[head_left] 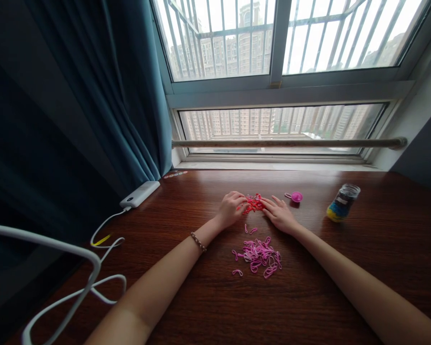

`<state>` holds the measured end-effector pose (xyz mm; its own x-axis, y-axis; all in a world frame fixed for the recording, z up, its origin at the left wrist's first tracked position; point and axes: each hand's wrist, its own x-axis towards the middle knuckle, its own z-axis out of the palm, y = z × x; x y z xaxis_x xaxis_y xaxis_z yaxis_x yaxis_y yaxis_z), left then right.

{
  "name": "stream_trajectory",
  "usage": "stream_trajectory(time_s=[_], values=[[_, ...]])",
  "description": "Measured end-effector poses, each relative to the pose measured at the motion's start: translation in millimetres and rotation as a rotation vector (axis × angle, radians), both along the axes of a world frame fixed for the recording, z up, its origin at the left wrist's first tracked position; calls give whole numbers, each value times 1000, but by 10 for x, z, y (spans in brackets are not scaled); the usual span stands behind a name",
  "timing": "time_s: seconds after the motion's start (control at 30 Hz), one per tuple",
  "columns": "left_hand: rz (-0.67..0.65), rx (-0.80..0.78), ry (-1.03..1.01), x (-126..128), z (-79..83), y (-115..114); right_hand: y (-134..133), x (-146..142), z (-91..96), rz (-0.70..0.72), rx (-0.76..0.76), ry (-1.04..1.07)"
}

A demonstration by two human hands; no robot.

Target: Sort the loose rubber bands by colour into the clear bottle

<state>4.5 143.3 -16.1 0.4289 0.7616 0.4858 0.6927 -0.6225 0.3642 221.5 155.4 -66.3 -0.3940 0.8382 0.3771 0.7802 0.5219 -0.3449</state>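
A pile of small red loops (254, 203), which look like rubber bands, lies on the brown wooden table between both hands. My left hand (232, 209) rests at the pile's left side, fingers curved and slightly apart, touching its edge. From the right, my right hand (279, 215) lies with fingers stretched out, its fingertips at the pile's right edge. Neither hand visibly grips anything. Nearer to me is a looser heap of pink loops (260, 256), with a few strays around it. A small pink scoop (296, 197) sits just beyond my right hand.
To the right stands a clear jar (344, 202) with black, blue and yellow contents. At the left are a white power bank-like device (140, 194) and a looping white cable (93, 258). A blue curtain (129, 96) hangs beside the barred window (276, 81).
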Motion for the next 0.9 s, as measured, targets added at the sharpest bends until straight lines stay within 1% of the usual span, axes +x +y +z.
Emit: stream_trajectory(time_s=[0.07, 0.17, 0.3, 0.4, 0.57, 0.73, 0.8, 0.9], values=[[84, 63, 51, -36, -69, 52, 6, 4, 15, 9, 5, 56], [164, 39, 107, -55, -144, 95, -7, 21, 69, 23, 40, 264], [181, -30, 171, -39, -181, 97, -124, 36, 195, -12, 79, 609], [166, -80, 215, -28, -179, 91, -251, 16, 295, 43, 35, 745], [154, -200, 287, -21, -173, 136, -383, -43, 410, 172, -94, 870], [143, -266, 330, -10, -186, 186, -394, -76, 434, 350, -392, 834], [141, -267, 320, -5, -190, 187, -383, -87, 421, 356, -420, 853], [131, -255, 277, -3, -191, 180, -358, -100, 381, 268, -361, 891]])
